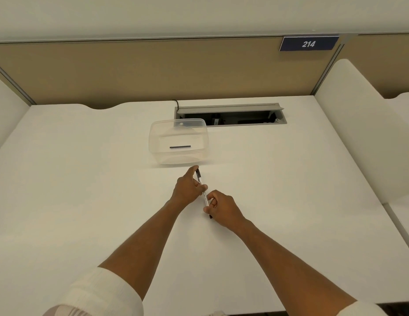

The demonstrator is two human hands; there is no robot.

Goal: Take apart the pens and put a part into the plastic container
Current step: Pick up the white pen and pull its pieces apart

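We see both hands meeting mid-desk on one slim white-barrelled pen with black ends point(202, 189), held slanted, far end black, near tip poking out below the right hand. Left hand point(187, 188) curls around the far half, thumb and fingers pinching the barrel near the black cap; right hand point(221, 207) is closed in a pinch on the near half, fingers folded. Hands nearly touch along the pen. Just beyond the pen's far end sits the clear rectangular plastic container point(153, 142), open-topped, with one thin dark pen part point(180, 147) lying flat across its floor. Container's far right corner overlaps the front lip of the grey recessed cable tray point(281, 119), whose flap is raised. The white desk surface point(73, 179) lies bare to the left and right of the arms, wide room on both sides up to the white rounded side dividers. Far edge meets the tan partition panel point(130, 71), which carries a dark blue sign reading 214 point(308, 43) at the upper right. White sleeves point(103, 293) are rolled at the near edge.
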